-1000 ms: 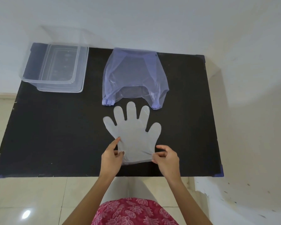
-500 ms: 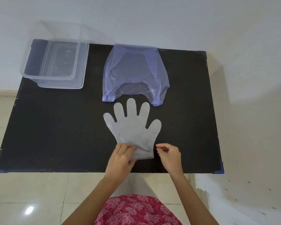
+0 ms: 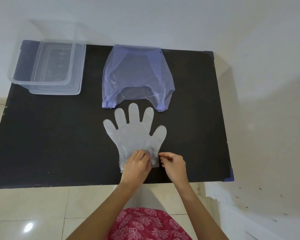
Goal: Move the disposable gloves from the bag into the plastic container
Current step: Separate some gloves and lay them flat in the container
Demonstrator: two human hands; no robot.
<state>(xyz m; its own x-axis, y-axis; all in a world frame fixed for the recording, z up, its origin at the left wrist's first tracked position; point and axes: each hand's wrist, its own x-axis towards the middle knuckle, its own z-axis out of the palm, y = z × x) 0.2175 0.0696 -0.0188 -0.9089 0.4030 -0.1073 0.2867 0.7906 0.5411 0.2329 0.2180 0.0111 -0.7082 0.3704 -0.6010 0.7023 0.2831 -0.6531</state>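
A clear disposable glove (image 3: 135, 135) lies flat on the black table (image 3: 50, 135), fingers pointing away from me. My left hand (image 3: 137, 168) rests on its cuff, fingertips bunching the wrinkled plastic. My right hand (image 3: 174, 166) hovers just right of the cuff with its fingers loosely curled, holding nothing. Just beyond the glove's fingertips lies the translucent purple bag (image 3: 137, 73), flat, with its mouth and handles facing me. The clear plastic container (image 3: 47, 82) stands open at the table's far left corner; I see nothing inside it.
The container sits on what looks like its clear lid (image 3: 59, 92). A white wall runs behind the table and along its right side. Beige floor tiles (image 3: 42, 205) lie below the near edge.
My left hand has moved from the cuff's left edge onto the cuff itself. My right hand has let go of the cuff's right edge and sits beside it.
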